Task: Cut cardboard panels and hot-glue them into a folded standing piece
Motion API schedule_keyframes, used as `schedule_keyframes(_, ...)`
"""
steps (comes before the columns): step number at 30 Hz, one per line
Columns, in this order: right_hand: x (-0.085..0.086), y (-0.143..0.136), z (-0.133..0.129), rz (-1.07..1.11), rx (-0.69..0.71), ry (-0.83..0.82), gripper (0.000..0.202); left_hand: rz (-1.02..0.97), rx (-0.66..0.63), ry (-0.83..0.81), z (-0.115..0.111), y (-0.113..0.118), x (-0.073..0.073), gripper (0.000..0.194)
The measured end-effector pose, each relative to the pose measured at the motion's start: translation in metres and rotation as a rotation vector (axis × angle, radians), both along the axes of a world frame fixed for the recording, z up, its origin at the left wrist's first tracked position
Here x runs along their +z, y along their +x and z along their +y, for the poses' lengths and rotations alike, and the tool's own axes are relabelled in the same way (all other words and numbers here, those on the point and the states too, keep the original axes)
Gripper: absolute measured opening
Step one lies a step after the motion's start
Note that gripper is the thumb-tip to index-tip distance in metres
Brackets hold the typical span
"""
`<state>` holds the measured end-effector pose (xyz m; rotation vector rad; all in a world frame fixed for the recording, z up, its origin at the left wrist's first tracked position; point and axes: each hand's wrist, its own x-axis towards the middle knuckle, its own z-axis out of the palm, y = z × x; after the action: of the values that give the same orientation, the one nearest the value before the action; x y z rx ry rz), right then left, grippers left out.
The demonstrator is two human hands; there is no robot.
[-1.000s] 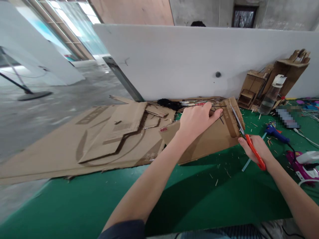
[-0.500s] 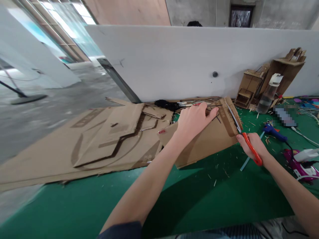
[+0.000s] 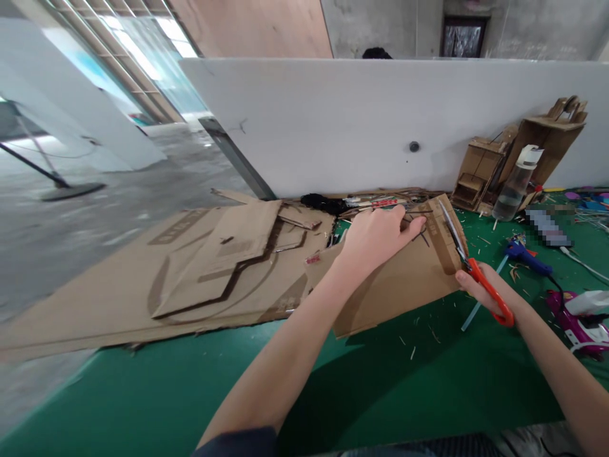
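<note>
My right hand (image 3: 486,289) holds orange-handled scissors (image 3: 492,293), their blades lying along the right end of a brown cardboard piece (image 3: 397,285). Over the upper part of that piece is my left hand (image 3: 378,235), its thumb and fingers closed around something dark and thin that I cannot make out. The cardboard rests on the green tabletop (image 3: 380,381).
Large cardboard sheets (image 3: 118,285) lie at the left. At the right are a blue glue gun (image 3: 528,255), a clear bottle (image 3: 516,184), a phone (image 3: 548,228), a magenta device (image 3: 578,317) and cardboard models (image 3: 547,149). A white panel (image 3: 309,127) stands behind.
The view has shifted slightly, so most things appear a little lower and further right. The scissors and my right hand have moved slightly right and down against the cardboard.
</note>
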<state>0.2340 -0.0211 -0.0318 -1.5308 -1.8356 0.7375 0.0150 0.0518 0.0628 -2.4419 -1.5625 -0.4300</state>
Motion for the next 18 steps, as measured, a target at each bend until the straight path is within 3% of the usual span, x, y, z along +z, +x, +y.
schedule_keyframes(7,0.015,-0.005,-0.001,-0.316,-0.105,0.029,0.053,-0.019,0.062,0.01,-0.007,0.002,-0.001,0.057)
schedule_keyframes(18,0.0,-0.004,0.011,-0.24,-0.112,0.045,0.055,-0.052,0.082,0.025,0.0,-0.001,-0.01,0.06)
